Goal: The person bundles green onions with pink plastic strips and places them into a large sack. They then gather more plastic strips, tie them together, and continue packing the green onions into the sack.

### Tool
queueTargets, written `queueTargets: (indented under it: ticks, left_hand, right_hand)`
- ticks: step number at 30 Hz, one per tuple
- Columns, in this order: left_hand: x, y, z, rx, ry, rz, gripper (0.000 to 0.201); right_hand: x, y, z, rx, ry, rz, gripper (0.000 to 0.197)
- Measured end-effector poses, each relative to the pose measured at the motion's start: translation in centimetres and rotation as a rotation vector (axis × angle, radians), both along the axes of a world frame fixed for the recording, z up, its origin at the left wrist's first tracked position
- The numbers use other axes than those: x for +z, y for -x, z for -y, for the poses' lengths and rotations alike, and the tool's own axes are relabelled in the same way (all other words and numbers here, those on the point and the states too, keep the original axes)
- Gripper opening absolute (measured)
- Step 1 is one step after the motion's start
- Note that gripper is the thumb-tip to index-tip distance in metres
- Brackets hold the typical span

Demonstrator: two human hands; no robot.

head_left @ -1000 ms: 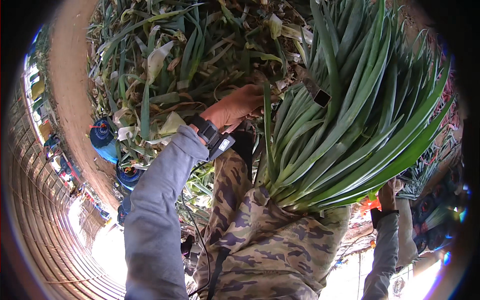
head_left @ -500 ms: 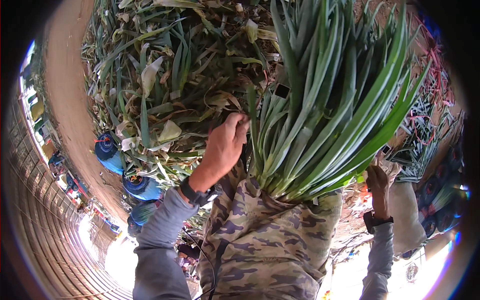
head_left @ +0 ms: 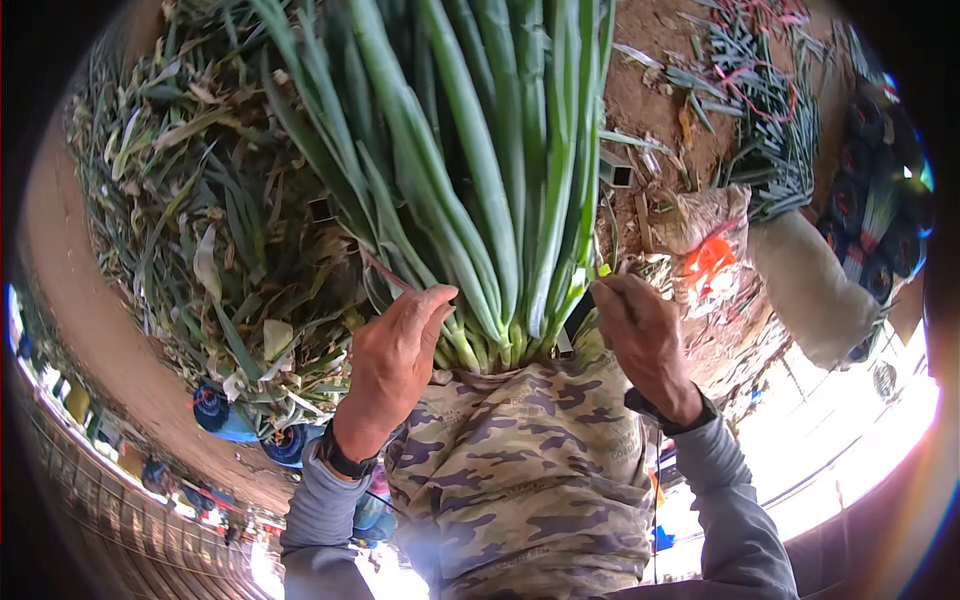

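A big bunch of green onions (head_left: 485, 215) stands in front of me, its pale root ends pressed against the camouflage cloth (head_left: 520, 465) over my body and its leaves pointing away. My left hand (head_left: 390, 355) is at the left side of the stems, fingers pinched on a thin reddish strip (head_left: 384, 270) that runs up beside the leaves. On the opposite side, my right hand (head_left: 645, 335) is closed with curled fingers close to the outer stems. What it holds, if anything, is hidden. Both wrists wear dark bands.
Loose cut leaves (head_left: 215, 250) lie heaped at the left. Blue rolls (head_left: 284, 443) stand below that heap. To the right are a pale sack (head_left: 815, 290), an orange-red scrap (head_left: 709, 262) and more green stalks (head_left: 765, 150) with a pink tie. Square metal tube ends (head_left: 615, 172) flank the bunch.
My view has turned to the right, so the bunch now appears more central and upright. My right hand has come in from the far right to the bunch's edge. The reddish strip now shows at my left fingers.
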State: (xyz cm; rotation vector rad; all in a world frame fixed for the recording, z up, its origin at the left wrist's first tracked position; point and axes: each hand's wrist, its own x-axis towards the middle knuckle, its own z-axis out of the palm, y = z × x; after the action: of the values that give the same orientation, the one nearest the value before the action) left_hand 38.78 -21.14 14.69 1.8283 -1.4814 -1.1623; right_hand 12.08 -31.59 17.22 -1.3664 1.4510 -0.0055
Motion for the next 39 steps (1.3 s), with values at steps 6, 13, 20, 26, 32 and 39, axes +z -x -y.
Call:
queueTargets:
  ticks: [6,13,20,26,32,39]
  left_hand:
    - [-2.8,3.4,3.4,-0.155,0.012,-0.112,0.032]
    - [-10.5,4.4,5.6,-0.202,0.158,-0.298,0.041]
    - [-12.0,2.8,3.9,-0.062,-0.070,-0.666,0.027]
    - [-11.7,4.1,5.7,0.033,-0.138,-0.630,0.028]
    - [-11.9,4.7,5.9,0.050,-0.094,-0.637,0.028]
    - [-12.1,4.2,5.7,0.064,-0.089,-0.669,0.026]
  right_hand:
    - [-0.9,-2.8,-1.7,0.006,0.265,0.113,0.011]
    - [-4.3,-7.7,-2.2,0.139,0.307,0.126,0.008]
    - [-6.4,-8.8,0.6,0.142,0.182,0.181,0.033]
    - [-4.3,-1.7,-3.6,0.042,0.141,0.278,0.038]
    - [-8.0,2.6,-20.0,0.690,0.354,0.113,0.034]
    - [-3.2,6.4,-32.2,1.167,-0.501,0.192,0.028]
